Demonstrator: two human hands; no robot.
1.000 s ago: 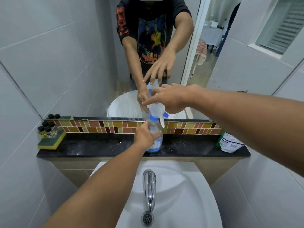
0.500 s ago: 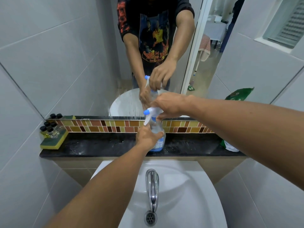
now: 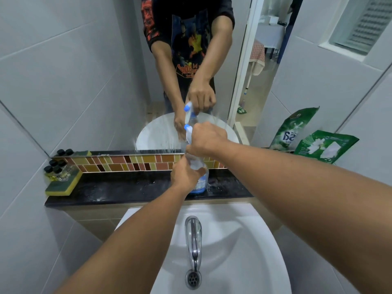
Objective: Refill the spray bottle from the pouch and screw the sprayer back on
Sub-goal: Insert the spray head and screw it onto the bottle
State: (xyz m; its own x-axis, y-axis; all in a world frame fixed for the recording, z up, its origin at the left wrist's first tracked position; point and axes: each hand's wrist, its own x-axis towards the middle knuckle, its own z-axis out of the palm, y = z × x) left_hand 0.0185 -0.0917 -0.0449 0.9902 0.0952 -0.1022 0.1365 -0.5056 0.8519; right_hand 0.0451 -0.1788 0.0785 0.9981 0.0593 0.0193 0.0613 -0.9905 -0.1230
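The left hand is gripping the spray bottle standing on the shelf; above it, the right hand is gripping the sprayer.

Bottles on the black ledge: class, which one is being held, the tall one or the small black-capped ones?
The tall clear spray bottle mid-ledge: the left hand grips its body, the right hand its sprayer. The small black-capped bottles stand untouched at the ledge's left end.

A home bathroom: a white washbasin with a chrome tap fills the lower centre, a mirror and grey wall tiles surround a black ledge.
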